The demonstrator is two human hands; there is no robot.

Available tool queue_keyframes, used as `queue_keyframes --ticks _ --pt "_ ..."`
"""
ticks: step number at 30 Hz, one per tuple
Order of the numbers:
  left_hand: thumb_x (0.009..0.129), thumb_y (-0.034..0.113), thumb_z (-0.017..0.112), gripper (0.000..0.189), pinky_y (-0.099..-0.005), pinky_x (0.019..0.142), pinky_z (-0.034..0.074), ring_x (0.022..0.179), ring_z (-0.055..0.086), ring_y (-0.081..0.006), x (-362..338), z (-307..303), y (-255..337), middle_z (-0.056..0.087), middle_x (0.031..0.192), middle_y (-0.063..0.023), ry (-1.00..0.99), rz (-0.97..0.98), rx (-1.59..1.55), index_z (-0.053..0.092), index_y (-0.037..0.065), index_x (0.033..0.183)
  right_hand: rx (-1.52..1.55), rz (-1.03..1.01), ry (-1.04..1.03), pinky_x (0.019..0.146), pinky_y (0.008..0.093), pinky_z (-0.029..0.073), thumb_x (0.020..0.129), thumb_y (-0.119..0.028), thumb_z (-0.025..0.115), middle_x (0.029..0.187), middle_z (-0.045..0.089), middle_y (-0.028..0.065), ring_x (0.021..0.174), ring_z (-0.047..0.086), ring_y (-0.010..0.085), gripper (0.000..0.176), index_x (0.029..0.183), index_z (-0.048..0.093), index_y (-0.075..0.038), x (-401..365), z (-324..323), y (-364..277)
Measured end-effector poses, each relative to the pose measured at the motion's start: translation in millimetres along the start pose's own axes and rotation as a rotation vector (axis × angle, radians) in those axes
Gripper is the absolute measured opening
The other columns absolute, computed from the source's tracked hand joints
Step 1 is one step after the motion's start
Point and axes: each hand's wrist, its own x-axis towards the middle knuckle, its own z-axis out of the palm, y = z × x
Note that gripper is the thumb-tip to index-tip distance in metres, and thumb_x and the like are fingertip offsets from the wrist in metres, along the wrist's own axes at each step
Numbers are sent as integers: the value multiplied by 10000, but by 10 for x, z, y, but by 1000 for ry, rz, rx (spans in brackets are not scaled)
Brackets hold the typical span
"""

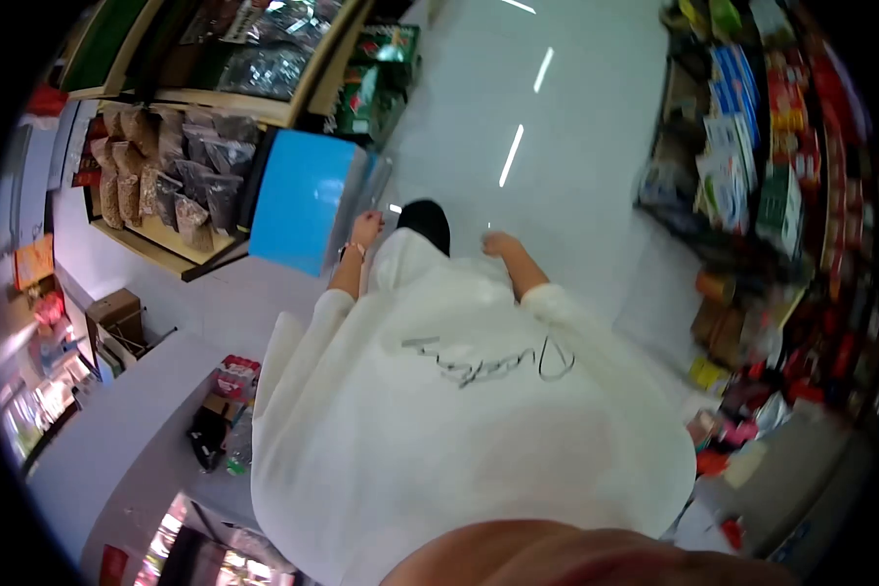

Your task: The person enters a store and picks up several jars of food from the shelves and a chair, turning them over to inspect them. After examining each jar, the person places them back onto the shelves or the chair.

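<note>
My left hand (367,229), a band (352,251) round its wrist, hangs beside a blue box (298,200) at the end of a shelf. Its fingers look loosely apart, with nothing visible in them. On the other side, my right hand (499,243) hangs over the pale floor with its fingers curled in and nothing showing in them. Between the hands a black shoe (426,223) sticks out past my white shirt (459,430), which has black script across it.
A wooden shelf (234,256) at left carries several filled clear bags (193,186). Green packages (369,96) stand past the blue box. Along the right runs a shelf of colourful packets (731,146). A shiny floor aisle (566,127) stretches ahead. At lower left is a white counter (132,420).
</note>
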Motion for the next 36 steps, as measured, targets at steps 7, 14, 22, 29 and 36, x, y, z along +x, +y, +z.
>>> queue_keyframes --ticks 7,14,22,29,36 --pt "834 264 521 299 -295 610 462 657 592 -173 1116 -525 1149 622 688 -113 200 -13 -111 652 0 889 1437 137 423 666 311 472 873 -297 501 924 637 58 774 577 153 351 1169 517 -110 -573 -2155 1042" --pt "829 283 520 327 -335 656 474 695 620 -231 2026 -47 1386 646 728 -147 132 -230 80 646 -19 832 1181 343 399 586 318 491 859 -322 522 884 671 103 679 611 197 347 1075 591 -59 508 -3310 1678" --pt "838 292 550 294 -274 580 447 630 557 -147 3520 615 3601 620 724 -87 23 132 591 647 17 870 733 -143 491 534 305 462 845 -318 484 786 646 79 624 570 159 343 992 608 -35 1425 -6242 2418" --pt "893 131 484 256 -233 651 469 713 583 -122 5151 815 6045 649 861 -82 3 226 -85 594 -10 1075 1124 -144 852 576 268 475 870 -266 499 804 653 82 656 586 132 305 1061 589 -46 1504 -8642 2469" --pt "865 173 499 226 -320 646 479 698 599 -215 6457 1301 5908 642 763 -115 -65 319 34 641 7 923 1332 -332 442 623 251 460 889 -363 501 910 629 29 739 577 111 328 1098 553 -115 1574 -9317 2030"
